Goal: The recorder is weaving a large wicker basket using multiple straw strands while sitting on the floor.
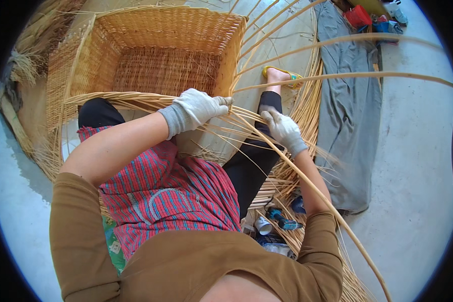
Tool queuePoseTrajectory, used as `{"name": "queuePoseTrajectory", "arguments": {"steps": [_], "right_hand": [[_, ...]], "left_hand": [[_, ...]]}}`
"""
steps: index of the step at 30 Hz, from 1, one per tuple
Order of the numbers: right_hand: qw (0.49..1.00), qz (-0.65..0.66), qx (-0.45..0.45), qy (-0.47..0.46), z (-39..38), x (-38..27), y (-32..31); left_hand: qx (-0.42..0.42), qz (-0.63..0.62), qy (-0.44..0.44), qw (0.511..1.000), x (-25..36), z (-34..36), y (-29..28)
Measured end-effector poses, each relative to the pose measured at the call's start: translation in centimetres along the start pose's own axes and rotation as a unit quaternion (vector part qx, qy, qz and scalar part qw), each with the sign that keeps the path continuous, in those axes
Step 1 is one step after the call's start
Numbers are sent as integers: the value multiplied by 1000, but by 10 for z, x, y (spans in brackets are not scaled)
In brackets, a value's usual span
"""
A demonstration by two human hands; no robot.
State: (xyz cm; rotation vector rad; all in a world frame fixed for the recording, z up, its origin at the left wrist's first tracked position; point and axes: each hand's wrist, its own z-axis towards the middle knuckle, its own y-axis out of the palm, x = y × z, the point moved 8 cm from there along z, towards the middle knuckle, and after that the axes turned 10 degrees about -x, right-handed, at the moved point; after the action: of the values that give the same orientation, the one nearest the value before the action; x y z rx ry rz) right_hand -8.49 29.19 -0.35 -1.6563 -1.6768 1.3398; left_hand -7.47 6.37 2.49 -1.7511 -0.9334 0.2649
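I have the left hand [199, 106], in its whitish glove, at the near right corner of the wicker basket [168, 27], fingers clamped on thin rods [247, 122] where they leave that corner. I read the right hand [284, 130], gloved alike, as closed round those same thin rods, out to the right of the basket; its fingertips are blurred, so I cannot tell how many it has. The two hands are apart, the thin rods fanned between them.

I look down into the basket, a rectangular box with its open side toward me. Bundled rods [136, 97] run along its near edge, and long stakes [347, 76] spread out to the right from its right side. From its near right corner a thick rod [299, 172] slants back toward me, crossing in front of the right forearm [312, 197].

Right of the basket I see a foot in a yellow slipper [293, 76], then a heap of long rods [306, 113], and farther out a grey cloth [350, 110]. On the near side of the basket a red checked cloth [181, 181] covers the lap; to the right of that cloth, nearer me than the basket, a power drill [283, 219] lies beside a white cylinder [263, 226]
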Motion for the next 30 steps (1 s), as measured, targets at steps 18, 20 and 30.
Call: {"name": "queuePoseTrajectory", "arguments": {"steps": [18, 20, 30], "right_hand": [[935, 132, 272, -185, -31, -169, -63], [941, -1, 261, -214, -19, -191, -40], [719, 688, 85, 37, -87, -76, 127]], "left_hand": [[235, -162, -6, 958, 2, -21, 4], [183, -117, -19, 976, 1, -23, 27], [195, -183, 111, 957, 40, -62, 14]]}}
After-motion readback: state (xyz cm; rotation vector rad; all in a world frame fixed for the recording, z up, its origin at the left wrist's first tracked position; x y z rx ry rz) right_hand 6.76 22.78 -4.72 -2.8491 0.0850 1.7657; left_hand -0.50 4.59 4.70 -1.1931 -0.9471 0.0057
